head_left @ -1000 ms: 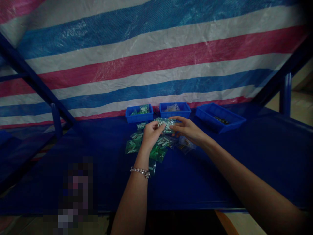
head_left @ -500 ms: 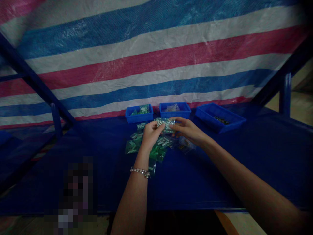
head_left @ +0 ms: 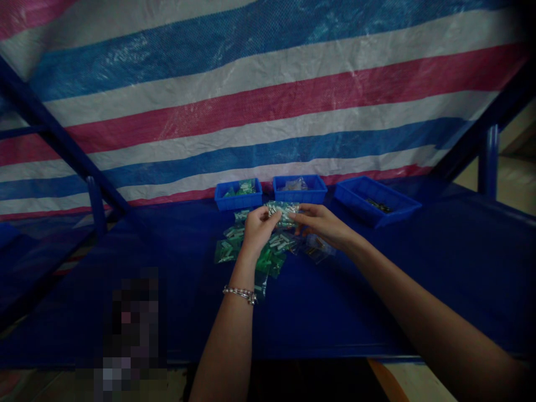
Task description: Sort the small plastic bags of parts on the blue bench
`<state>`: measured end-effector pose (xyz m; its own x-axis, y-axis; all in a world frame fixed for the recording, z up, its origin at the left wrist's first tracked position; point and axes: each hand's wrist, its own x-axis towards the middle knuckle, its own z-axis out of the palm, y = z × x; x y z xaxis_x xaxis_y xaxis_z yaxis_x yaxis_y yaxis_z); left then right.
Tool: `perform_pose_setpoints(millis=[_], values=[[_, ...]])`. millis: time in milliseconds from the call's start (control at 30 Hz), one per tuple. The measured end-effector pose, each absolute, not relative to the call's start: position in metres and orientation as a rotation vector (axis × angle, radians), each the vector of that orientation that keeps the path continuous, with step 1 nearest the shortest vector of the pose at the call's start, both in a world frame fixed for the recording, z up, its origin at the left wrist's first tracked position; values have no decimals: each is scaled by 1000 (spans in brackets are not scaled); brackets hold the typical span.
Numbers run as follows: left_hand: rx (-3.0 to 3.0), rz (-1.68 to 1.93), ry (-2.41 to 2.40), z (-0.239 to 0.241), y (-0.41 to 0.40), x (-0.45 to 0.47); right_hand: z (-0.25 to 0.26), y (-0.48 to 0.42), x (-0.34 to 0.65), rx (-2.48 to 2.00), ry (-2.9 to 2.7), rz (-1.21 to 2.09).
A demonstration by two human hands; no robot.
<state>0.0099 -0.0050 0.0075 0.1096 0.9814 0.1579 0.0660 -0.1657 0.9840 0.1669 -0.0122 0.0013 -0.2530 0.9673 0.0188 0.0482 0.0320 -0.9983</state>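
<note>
Head view: left hand (head_left: pixel 259 230) and right hand (head_left: pixel 322 224) grip a clear bag (head_left: pixel 282 214), half-closed, well behind the table edge (head_left: pixel 293 357)

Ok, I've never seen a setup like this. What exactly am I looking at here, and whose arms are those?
Those are a person's own two bare arms, seen through one camera worn on their head, looking forward and down. No machine is involved. The left hand and right hand together hold a small clear plastic bag of small parts, too small to identify. Below the hands, more clear bags lie spread on a blue table top. Beyond them stand three blue plastic trays, and the rightmost tray holds dark small parts. A striped tarpaulin hangs behind.
</note>
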Motion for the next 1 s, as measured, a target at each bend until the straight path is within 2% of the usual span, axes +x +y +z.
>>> perform_pose_setpoints(millis=[1000], values=[[1472, 1192, 1123, 6, -5, 10, 1, -13, 167, -1093, -1467, 1338]])
